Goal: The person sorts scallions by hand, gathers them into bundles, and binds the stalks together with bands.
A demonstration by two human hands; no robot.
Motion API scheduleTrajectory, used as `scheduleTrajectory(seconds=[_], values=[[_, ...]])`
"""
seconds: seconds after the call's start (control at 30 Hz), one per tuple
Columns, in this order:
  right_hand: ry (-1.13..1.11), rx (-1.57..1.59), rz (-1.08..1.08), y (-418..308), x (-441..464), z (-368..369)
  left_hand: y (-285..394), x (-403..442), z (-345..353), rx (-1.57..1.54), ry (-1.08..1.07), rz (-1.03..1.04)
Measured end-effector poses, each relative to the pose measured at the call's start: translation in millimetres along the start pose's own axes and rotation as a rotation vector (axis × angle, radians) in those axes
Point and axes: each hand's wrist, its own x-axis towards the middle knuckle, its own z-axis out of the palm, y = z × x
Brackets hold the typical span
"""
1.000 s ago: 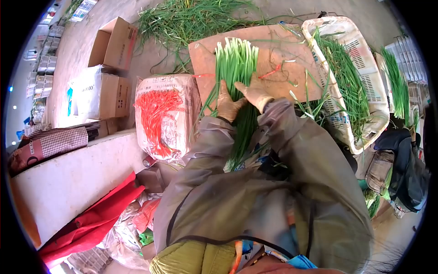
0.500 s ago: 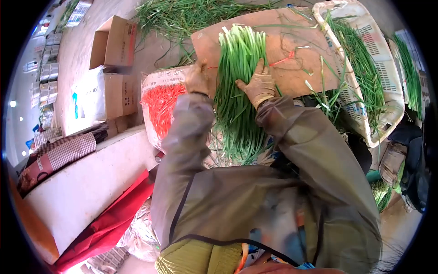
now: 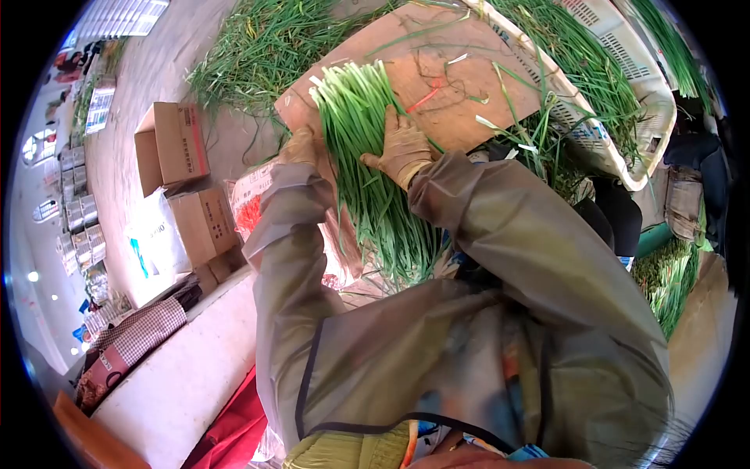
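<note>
A thick bundle of garlic chives (image 3: 361, 129) lies on a brown board, its pale cut ends pointing away from me and its green leaves hanging over the near edge. My right hand (image 3: 405, 148), in a soiled tan glove, grips the bundle's right side, with the thumb across the stems and the fingers along the edge. On the left side my gloved left hand (image 3: 299, 147) is closed beside the bundle; what its fingers hold is hidden. A red tie (image 3: 426, 95) sticks out to the right of the stems on the board (image 3: 500, 98).
Loose chives (image 3: 266, 55) are heaped beyond the board. A white plastic crate (image 3: 652, 148) with more chives stands at right. Cardboard boxes (image 3: 176, 148) and a white bag (image 3: 160, 234) are at left. Red ties (image 3: 248, 213) show in a bag behind my left sleeve.
The view has swung, so the board and bundle sit further left. My left hand is now closer to the bundle's side, and the tie's left end no longer shows.
</note>
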Motion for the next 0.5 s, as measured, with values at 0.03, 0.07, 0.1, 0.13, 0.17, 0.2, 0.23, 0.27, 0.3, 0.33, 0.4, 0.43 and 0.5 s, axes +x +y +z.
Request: scheduleTrajectory(seconds=[0.03,0.07,0.1,0.13,0.17,0.2,0.23,0.27,0.3,0.33,0.4,0.43,0.5], values=[[-0.015,-0.007,-0.002,0,0,0,-20,7,9,0.0,-0.001,0.003],[-0.023,0.011,0.007,0,0,-1,-39,13,16,0.082,-0.012,-0.007],[-0.023,0.015,0.007,1,0,-1,-50,17,20,0.166,-0.024,-0.02],[-0.011,0.031,-0.002,2,0,1,-49,9,7,0.113,-0.04,0.009],[0.001,0.046,-0.011,4,1,3,-51,10,2,0.121,-0.04,0.01],[0.001,0.052,-0.012,4,1,1,-55,13,-3,0.24,-0.128,-0.019],[-0.008,0.049,-0.01,4,1,0,-58,13,-7,0.358,-0.218,-0.049],[-0.018,0.046,-0.009,5,1,0,-63,13,-11,0.364,-0.219,-0.052],[-0.019,0.051,-0.015,5,1,-1,-60,12,-27,0.396,-0.287,-0.119],[-0.023,0.046,-0.008,5,1,-2,-54,10,-45,0.428,-0.353,-0.189],[-0.031,0.053,-0.014,3,1,-3,-30,2,-76,0.467,-0.286,-0.179],[-0.015,0.032,-0.013,4,1,0,-21,-3,-91,0.497,-0.22,-0.158],[-0.001,0.014,-0.016,5,2,3,-39,-3,-91,-0.26,-0.194,0.019]])
